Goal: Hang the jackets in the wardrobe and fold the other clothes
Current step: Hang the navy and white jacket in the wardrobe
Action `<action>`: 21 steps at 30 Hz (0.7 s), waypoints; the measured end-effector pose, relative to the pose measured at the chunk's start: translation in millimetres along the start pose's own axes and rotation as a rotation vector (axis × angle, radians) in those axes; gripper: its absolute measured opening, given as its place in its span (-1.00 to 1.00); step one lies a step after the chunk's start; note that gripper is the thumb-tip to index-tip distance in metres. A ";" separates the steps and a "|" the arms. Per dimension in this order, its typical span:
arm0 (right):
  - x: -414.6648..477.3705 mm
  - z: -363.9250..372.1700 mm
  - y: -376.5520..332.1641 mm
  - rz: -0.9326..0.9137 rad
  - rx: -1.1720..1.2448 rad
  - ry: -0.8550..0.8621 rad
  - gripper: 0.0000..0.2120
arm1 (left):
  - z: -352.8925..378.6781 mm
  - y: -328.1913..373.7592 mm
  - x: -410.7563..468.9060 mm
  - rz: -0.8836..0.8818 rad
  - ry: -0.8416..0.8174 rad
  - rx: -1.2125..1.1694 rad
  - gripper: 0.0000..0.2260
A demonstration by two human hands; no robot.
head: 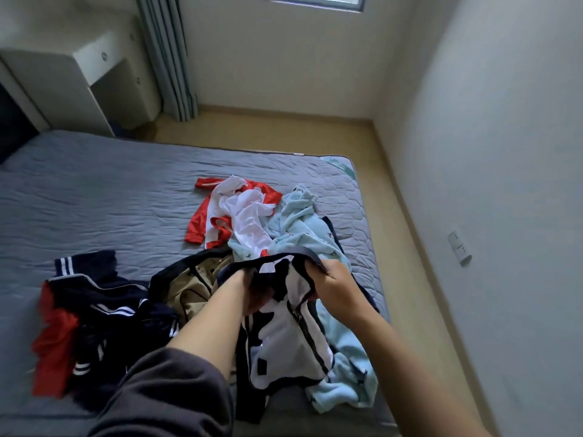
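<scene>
Jacket (293,339), white and navy with a zipper, held over the near right part of the grey bed (94,190).
Navy striped clothes (104,307) lie bunched at left, with a tan garment (192,291) just beside them. Left hand (250,298) reaches into the jacket; fabric hides its fingers, so its grip cannot be determined. Right hand (336,290) grips the jacket's navy edge. Light blue garment (303,228) lies beneath, at right.

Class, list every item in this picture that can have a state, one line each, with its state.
Navy-and-white jacket: unfolded, partly lifted off the bed.
Right hand: gripping the jacket's top edge.
Left hand: inside the jacket, fingers hidden.
Light blue garment: crumpled, unfolded.
Red-and-white garment: crumpled, unfolded.
Tan garment: crumpled.
Navy striped garment: heaped, unfolded.
Curtain: gathered aside.
</scene>
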State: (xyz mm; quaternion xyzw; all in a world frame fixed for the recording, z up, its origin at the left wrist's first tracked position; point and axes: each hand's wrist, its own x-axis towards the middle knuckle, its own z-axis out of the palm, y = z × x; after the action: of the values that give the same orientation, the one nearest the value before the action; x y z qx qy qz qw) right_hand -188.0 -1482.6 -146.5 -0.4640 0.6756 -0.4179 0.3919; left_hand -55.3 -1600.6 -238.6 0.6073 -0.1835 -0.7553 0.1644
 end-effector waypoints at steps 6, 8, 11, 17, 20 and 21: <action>3.0 -23.3 4.6 0.248 0.207 0.126 -0.74 | 7.5 15.3 -46.1 0.184 -0.063 -0.379 -0.68; 8.5 -31.8 7.1 0.313 0.250 0.145 -0.82 | -0.2 14.8 -66.1 0.230 -0.080 -0.347 -0.75; 15.6 -47.0 10.0 0.308 0.253 0.043 -0.81 | -15.0 9.1 -106.4 0.320 -0.072 -0.056 -0.74; 18.4 -64.6 6.4 0.238 0.031 -0.480 -0.72 | -26.8 -41.6 -196.8 0.487 0.100 0.111 -0.83; 1.1 -46.0 -12.0 0.230 -0.028 -0.627 -0.73 | -34.9 -76.5 -231.8 0.467 0.216 -0.105 -0.74; -8.4 -35.2 -19.3 0.232 -0.003 -0.643 -0.70 | -40.1 -88.0 -245.1 0.483 0.273 -0.131 -0.74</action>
State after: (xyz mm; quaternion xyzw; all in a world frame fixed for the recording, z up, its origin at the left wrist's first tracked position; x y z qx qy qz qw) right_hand -212.4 -1471.8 -115.4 -0.4927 0.5665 -0.2018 0.6291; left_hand 32.7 -1410.9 -78.3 0.6300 -0.2498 -0.6160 0.4016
